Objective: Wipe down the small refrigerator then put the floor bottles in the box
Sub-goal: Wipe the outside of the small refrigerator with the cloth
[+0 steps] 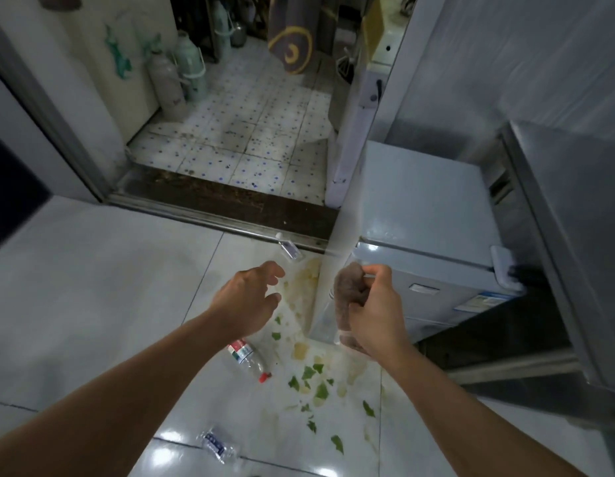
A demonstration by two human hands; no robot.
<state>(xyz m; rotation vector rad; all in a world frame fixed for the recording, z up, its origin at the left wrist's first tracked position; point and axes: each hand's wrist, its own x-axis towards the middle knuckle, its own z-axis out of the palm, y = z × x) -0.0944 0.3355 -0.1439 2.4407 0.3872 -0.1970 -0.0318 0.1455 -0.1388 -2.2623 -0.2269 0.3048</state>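
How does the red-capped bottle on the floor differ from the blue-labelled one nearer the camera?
The red-capped bottle has a red, white and green label and keeps its rounded shape; the blue-labelled bottle looks crushed flat. The red-capped one lies just below the left hand, near the green leaf scraps; the blue-labelled one lies farther off, on bare tile. No cap shows on the blue-labelled one. Both are clear plastic, on their sides.

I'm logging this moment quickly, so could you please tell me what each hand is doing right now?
Left hand: open, fingers spread, holding nothing.
Right hand: closed on a brownish cleaning cloth.
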